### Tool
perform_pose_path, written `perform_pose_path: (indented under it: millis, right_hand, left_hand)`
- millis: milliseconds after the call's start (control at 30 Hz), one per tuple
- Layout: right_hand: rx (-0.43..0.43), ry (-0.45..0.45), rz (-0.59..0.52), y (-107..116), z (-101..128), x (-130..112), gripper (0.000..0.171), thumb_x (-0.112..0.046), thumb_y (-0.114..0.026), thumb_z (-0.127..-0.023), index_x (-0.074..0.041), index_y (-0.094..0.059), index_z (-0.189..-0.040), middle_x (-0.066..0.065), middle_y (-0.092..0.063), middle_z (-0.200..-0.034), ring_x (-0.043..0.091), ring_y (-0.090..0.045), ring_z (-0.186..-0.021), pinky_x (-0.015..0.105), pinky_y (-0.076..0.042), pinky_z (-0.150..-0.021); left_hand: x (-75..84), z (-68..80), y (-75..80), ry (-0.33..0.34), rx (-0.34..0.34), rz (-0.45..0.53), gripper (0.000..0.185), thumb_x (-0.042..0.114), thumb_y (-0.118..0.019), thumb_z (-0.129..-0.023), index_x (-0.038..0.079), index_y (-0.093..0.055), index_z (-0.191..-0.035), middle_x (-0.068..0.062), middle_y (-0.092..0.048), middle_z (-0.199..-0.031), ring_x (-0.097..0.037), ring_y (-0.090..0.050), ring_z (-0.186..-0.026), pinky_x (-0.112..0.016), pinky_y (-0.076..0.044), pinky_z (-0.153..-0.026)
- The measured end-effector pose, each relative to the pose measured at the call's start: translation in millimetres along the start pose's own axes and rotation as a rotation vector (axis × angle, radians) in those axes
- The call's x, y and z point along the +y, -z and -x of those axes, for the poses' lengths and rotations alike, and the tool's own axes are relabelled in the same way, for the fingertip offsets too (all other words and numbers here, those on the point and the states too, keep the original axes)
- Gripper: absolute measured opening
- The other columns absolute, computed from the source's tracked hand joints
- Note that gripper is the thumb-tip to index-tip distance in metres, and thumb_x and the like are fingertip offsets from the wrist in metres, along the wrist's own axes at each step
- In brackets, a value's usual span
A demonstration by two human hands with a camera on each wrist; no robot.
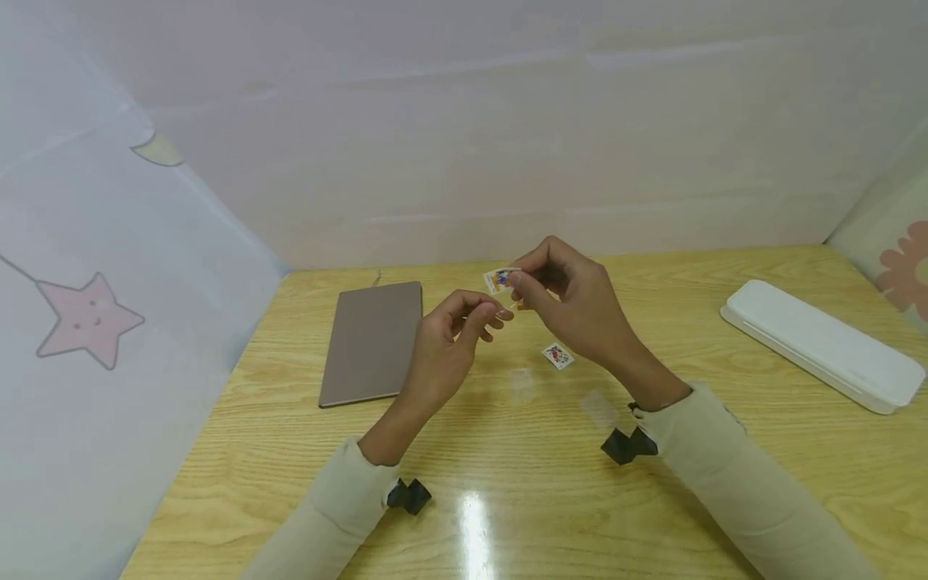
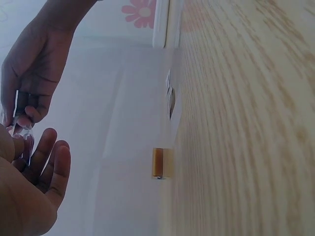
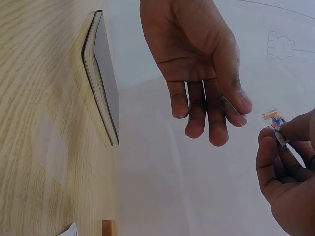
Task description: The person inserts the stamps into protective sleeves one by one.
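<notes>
Right wrist view: pinching clear film (image 3: 230, 107) in left hand (image 3: 202, 64), upper centre; card (image 3: 273, 119) in right hand (image 3: 290, 172), lower right. Hold edges lightly.

From my remote station I see a taupe rectangular notebook (image 1: 373, 342) lying left on the yellow wood-grain table (image 1: 536, 467), a long white rounded case (image 1: 819, 346) far right. Between them lies a small square white printed card (image 1: 558, 355), with a translucent film square (image 1: 522, 382) before it leftward and a second film square (image 1: 598, 409) rightward. Above the table, the left hand (image 1: 448, 338) sits just left of the right hand (image 1: 576, 302), which holds a multicoloured printed card (image 1: 499, 279).
</notes>
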State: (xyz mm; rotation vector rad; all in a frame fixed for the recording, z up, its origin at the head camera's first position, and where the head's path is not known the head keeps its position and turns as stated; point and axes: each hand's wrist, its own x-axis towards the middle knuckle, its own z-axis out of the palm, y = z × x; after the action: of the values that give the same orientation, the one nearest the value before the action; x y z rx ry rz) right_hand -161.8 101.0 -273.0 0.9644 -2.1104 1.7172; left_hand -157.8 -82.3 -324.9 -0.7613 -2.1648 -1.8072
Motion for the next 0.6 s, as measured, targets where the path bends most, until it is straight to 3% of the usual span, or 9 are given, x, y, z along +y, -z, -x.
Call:
perform_pose_path:
  millis: [133,400,500,600]
  right_hand:
    - [-0.011,0.002,0.024,-1,-1,-1,0.005,-0.002,-0.056,-0.091,0.002,-0.055,-0.094,0.013,-0.062,-0.098,0.024,-0.058,-0.078,0.032,-0.046,-0.065]
    - [-0.036,-0.019,0.079,0,-1,0,0.005,-0.005,-0.058,-0.091,0.000,-0.056,-0.093,0.010,-0.062,-0.097,0.024,-0.056,-0.075,0.032,-0.044,-0.063]
    - [-0.057,-0.013,0.140,-1,0,4,0.006,-0.010,-0.059,-0.091,-0.005,-0.058,-0.093,0.005,-0.061,-0.096,0.021,-0.057,-0.076,0.031,-0.046,-0.064]
    - [-0.080,-0.017,0.242,-1,0,14,0.007,-0.018,-0.061,-0.091,-0.012,-0.060,-0.093,-0.001,-0.057,-0.094,0.014,-0.057,-0.078,0.031,-0.047,-0.067]
  left_hand:
    - [5.2,-0.3,-0.1,-0.010,0.005,0.031,0.014,0.008,-0.050,-0.096,-0.002,-0.059,-0.101,-0.017,-0.063,-0.094,-0.030,-0.059,-0.084,-0.048,-0.049,-0.070]
    - [6.2,-1.6,0.4,-0.044,0.063,0.103,0.013,0.004,-0.049,-0.096,-0.005,-0.056,-0.103,-0.022,-0.062,-0.093,-0.040,-0.058,-0.085,-0.048,-0.049,-0.069]
    - [6.2,-0.8,0.1,-0.055,0.083,0.043,0.012,0.005,-0.051,-0.095,-0.003,-0.057,-0.102,-0.019,-0.064,-0.091,-0.032,-0.061,-0.082,-0.043,-0.050,-0.067]
    - [6.0,0.7,-0.9,-0.076,0.098,-0.081,0.012,0.007,-0.053,-0.094,0.000,-0.058,-0.102,-0.013,-0.065,-0.091,-0.020,-0.061,-0.079,-0.034,-0.050,-0.065]
